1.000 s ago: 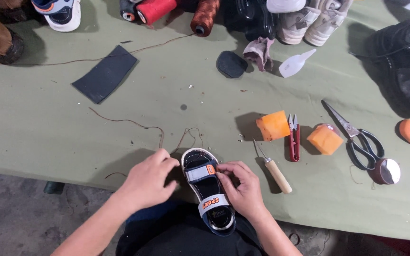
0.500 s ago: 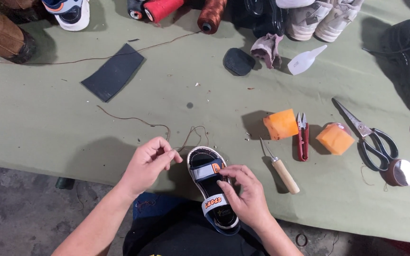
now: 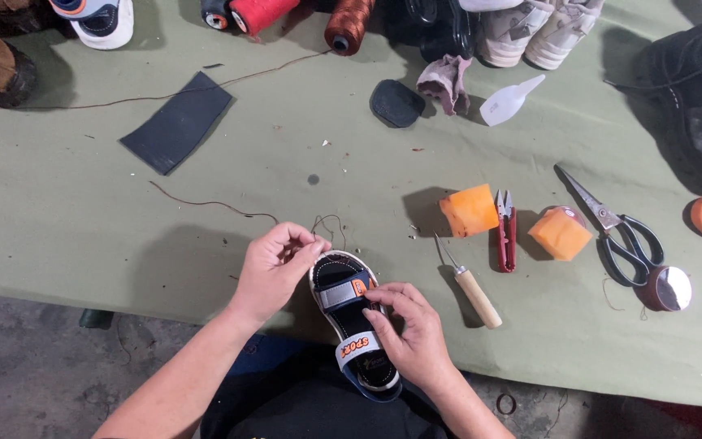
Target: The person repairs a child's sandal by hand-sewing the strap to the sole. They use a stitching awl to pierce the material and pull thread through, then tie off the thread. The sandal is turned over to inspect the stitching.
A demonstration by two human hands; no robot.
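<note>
Right now both hands work on a small black child's sandal with grey and orange straps (image 3: 351, 321) at the near edge of the green table (image 3: 67, 219).
Left hand (image 3: 274, 264) pinches thin brown thread (image 3: 331, 221) at the sandal's toe, fingers closed; right hand (image 3: 416, 333) grips the sandal's side. Just right lie a wooden-handled awl (image 3: 473, 289), an orange block (image 3: 469, 210), red thread snips (image 3: 505, 228) and black-handled scissors (image 3: 619, 232).

Green table (image 3: 67, 219) — scissors (image 3: 623, 236), awl (image 3: 471, 286), thread spools (image 3: 349, 24).
</note>
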